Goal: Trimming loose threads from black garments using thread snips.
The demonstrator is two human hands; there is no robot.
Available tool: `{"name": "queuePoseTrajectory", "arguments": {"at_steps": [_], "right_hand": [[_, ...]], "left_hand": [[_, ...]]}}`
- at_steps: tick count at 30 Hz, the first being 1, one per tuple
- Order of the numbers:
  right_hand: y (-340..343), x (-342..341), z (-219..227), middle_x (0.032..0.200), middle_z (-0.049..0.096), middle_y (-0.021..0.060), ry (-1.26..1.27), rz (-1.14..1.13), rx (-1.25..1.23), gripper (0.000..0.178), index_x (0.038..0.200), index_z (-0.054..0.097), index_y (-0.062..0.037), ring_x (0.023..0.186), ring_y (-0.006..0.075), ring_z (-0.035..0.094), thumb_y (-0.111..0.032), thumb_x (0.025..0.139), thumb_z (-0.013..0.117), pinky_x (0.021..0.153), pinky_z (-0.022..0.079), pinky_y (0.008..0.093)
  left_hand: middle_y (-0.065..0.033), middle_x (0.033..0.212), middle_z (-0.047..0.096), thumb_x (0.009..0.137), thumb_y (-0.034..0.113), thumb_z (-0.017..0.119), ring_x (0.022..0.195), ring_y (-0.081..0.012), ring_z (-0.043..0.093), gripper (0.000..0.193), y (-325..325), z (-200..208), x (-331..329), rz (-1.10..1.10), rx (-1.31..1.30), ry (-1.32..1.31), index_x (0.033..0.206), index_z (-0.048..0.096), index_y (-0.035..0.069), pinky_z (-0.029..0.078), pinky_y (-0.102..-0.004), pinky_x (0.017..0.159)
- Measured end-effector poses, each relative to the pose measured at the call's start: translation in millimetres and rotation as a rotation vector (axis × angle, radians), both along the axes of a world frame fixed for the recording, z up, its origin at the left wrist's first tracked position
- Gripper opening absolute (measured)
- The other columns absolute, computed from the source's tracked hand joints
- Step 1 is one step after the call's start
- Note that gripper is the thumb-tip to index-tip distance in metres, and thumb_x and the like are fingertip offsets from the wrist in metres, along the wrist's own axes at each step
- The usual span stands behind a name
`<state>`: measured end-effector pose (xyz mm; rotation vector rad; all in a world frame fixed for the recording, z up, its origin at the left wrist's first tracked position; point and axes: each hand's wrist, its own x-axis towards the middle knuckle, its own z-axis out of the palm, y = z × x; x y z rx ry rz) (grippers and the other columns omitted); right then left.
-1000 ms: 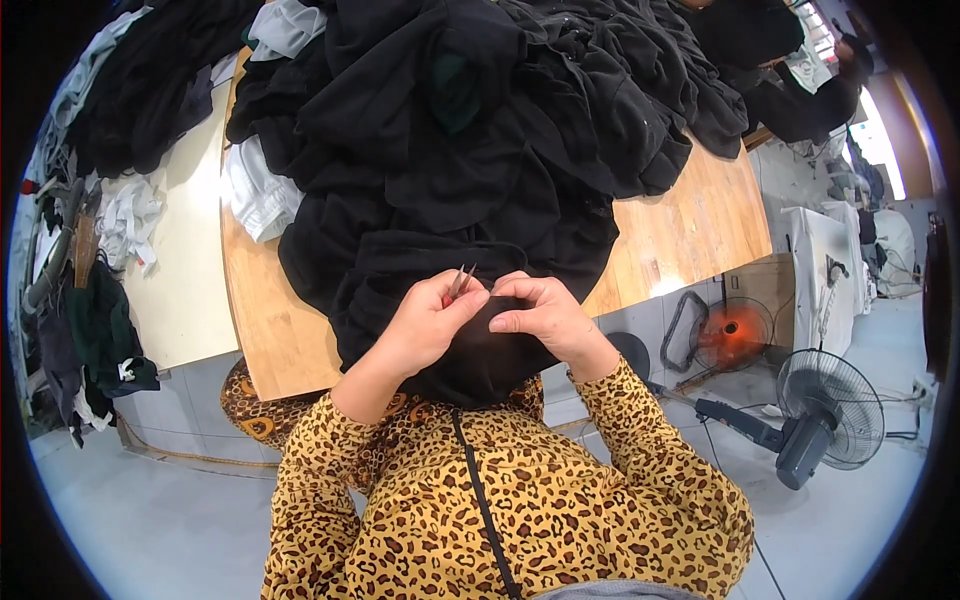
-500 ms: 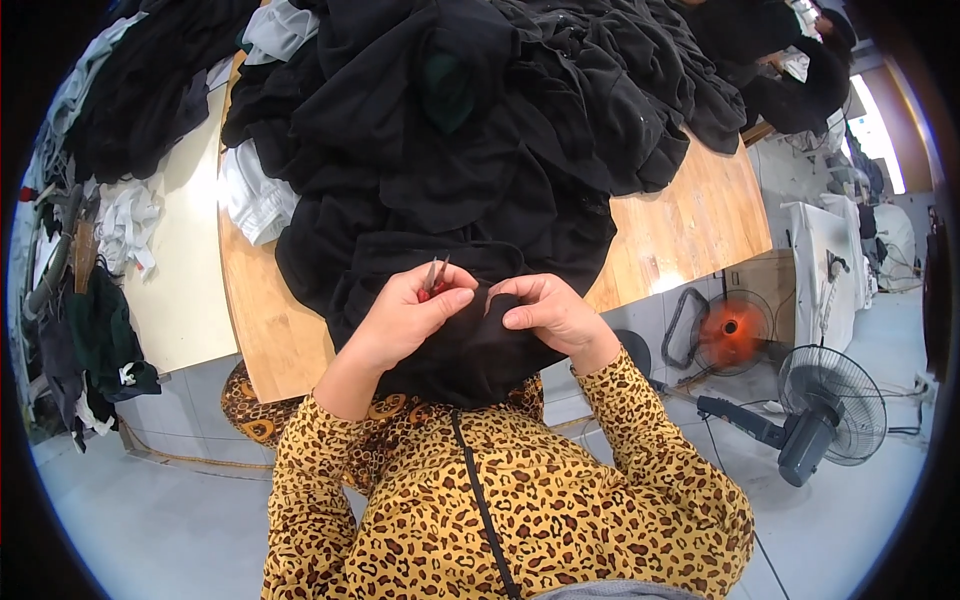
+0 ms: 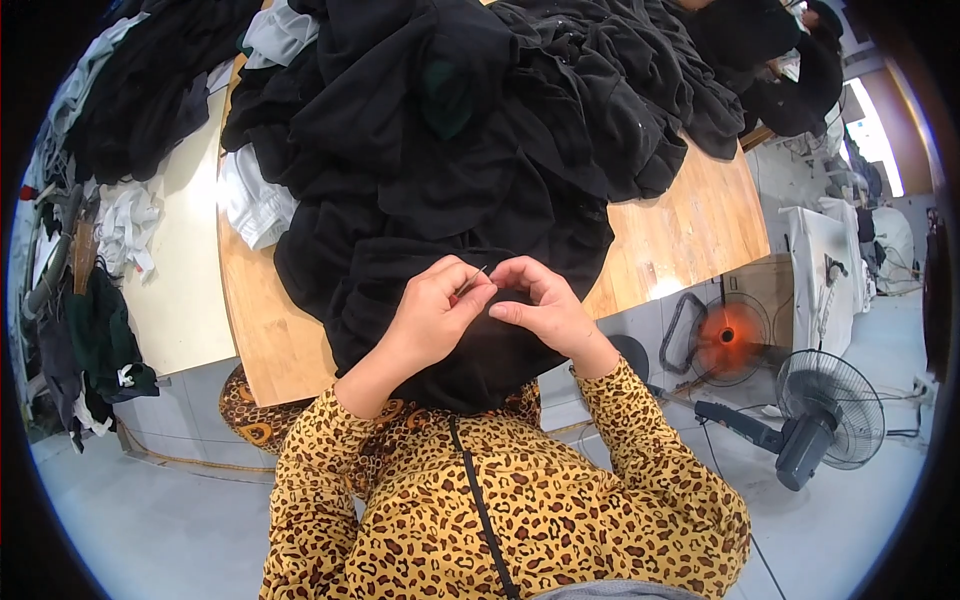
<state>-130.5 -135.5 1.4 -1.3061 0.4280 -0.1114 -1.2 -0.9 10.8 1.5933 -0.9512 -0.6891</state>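
Observation:
A large heap of black cloth [image 3: 450, 180] covers the middle of the table and hangs over its front edge onto my lap. Small red-handled thread snips [image 3: 468, 287] sit in my left hand [image 3: 425, 315], mostly covered by the fingers, and their thin blade tip points toward my other hand. My right hand [image 3: 550, 308] is curled at the near edge of the heap, its fingers closed on the black cloth. The fingertips of both hands nearly meet. Any thread between them is too small to make out.
The wooden table [image 3: 690, 220] shows at both sides of the heap. White cloth [image 3: 256, 197] lies at its left edge. Dark garments [image 3: 103, 325] hang farther left. A standing fan [image 3: 830, 415] and an orange-lit fan [image 3: 730, 335] are on the right. Another person [image 3: 790, 75] is at the far right.
The snips have tipped from pointing up to pointing right, toward my right hand. My hands have drawn closer together, and my right fingers have shifted slightly up and left.

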Motion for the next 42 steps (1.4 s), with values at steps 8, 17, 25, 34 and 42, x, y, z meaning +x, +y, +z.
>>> {"name": "queuePoseTrajectory", "arguments": {"at_steps": [8, 17, 25, 34, 42], "right_hand": [[-19.3, 12.5, 2.9, 0.089, 0.066, 0.0064, -0.150, 0.003, -0.582, 0.014, 0.092, 0.066, 0.0007, 0.082, 0.0147, 0.062, -0.007, 0.081, 0.069, 0.074, 0.049, 0.0251], [-37.9, 23.1, -19.2, 0.089, 0.068, 0.0073, -0.052, 0.056, -0.466, 0.018, 0.096, 0.067, 0.0013, 0.080, 0.0133, 0.064, -0.006, 0.080, 0.069, 0.073, 0.050, 0.0248], [-45.9, 27.5, -14.7, 0.082, 0.065, 0.0057, -0.121, 0.147, -0.747, 0.009, 0.089, 0.064, 0.0013, 0.075, 0.0120, 0.060, 0.000, 0.081, 0.064, 0.069, 0.048, 0.0234], [-49.3, 22.5, -31.5, 0.088, 0.063, 0.0020, -0.099, 0.088, -0.429, 0.004, 0.092, 0.059, 0.0013, 0.083, 0.0083, 0.056, -0.002, 0.088, 0.059, 0.077, 0.045, 0.0206], [-48.4, 22.9, -36.3, 0.090, 0.062, 0.0031, -0.117, 0.054, -0.329, 0.004, 0.092, 0.059, 0.0007, 0.085, 0.0092, 0.056, -0.002, 0.089, 0.057, 0.079, 0.045, 0.0211]], "left_hand": [[-0.0027, 0.076, 0.056, 0.085, 0.009, 0.065, 0.063, -0.0077, 0.049, 0.011, -7.6, -7.0, -0.2, 0.075, -0.007, -0.015, 0.085, 0.062, -0.002, 0.040, -0.0216, 0.058], [0.0018, 0.076, 0.061, 0.088, 0.012, 0.063, 0.067, -0.0047, 0.049, 0.013, -25.8, -33.2, 7.4, 0.086, 0.063, 0.431, 0.084, 0.063, -0.001, 0.040, -0.0205, 0.061], [-0.0022, 0.078, 0.057, 0.084, 0.010, 0.065, 0.064, -0.0074, 0.048, 0.015, -24.9, -18.5, 14.0, 0.067, 0.068, 0.043, 0.092, 0.061, -0.001, 0.042, -0.0221, 0.060], [-0.0183, 0.089, 0.065, 0.083, 0.014, 0.066, 0.086, -0.0336, 0.063, 0.035, -7.9, -2.0, 53.4, -0.307, 0.194, -0.087, 0.110, 0.050, 0.000, 0.048, -0.0363, 0.075], [-0.0183, 0.089, 0.065, 0.085, 0.014, 0.064, 0.086, -0.0347, 0.063, 0.029, -13.6, 1.0, 62.7, -0.443, 0.254, -0.113, 0.104, 0.048, 0.001, 0.048, -0.0382, 0.074]]}}
